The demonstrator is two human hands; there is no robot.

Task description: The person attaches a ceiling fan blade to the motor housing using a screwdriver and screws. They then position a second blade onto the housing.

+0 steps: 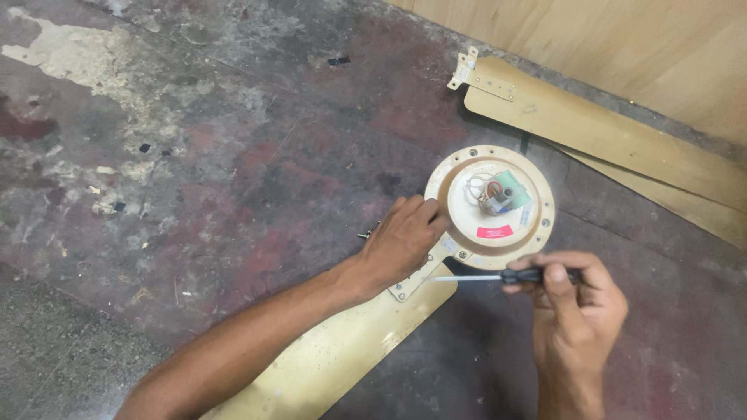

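My right hand [572, 311], lower right of the frame, is closed around the black handle of a screwdriver [506, 276], thumb laid along the top and fingers curled under. The shaft runs level toward the left, and its tip sits at the metal bracket [412, 281] where a fan blade meets the motor housing. Whether the tip is seated in a screw head I cannot tell; my other hand partly covers that spot.

My left hand [401, 241], at centre frame, lies palm down with fingers pressed together on the left rim of the round cream motor housing [537, 198], bracing it against the floor. It pinches nothing that I can see.

The housing lies face up just right of centre. Its recess shows a wire bundle, a small green part and a red label. One gold-coloured attached blade [334, 358] runs from the bracket toward the bottom edge, under my left forearm. Two loose blades [615, 132] lie apart from the housing at upper right, along a wooden panel [622, 39], one with its bracket showing. Several small dark bits, possibly screws, lie scattered on the worn, stained floor [194, 155].

Judgement: the step in hand is work on the bracket screws of the last attached blade. The next move calls for a squarely seated tip, firm downward pressure and a steady brace on the housing, lest the driver slip
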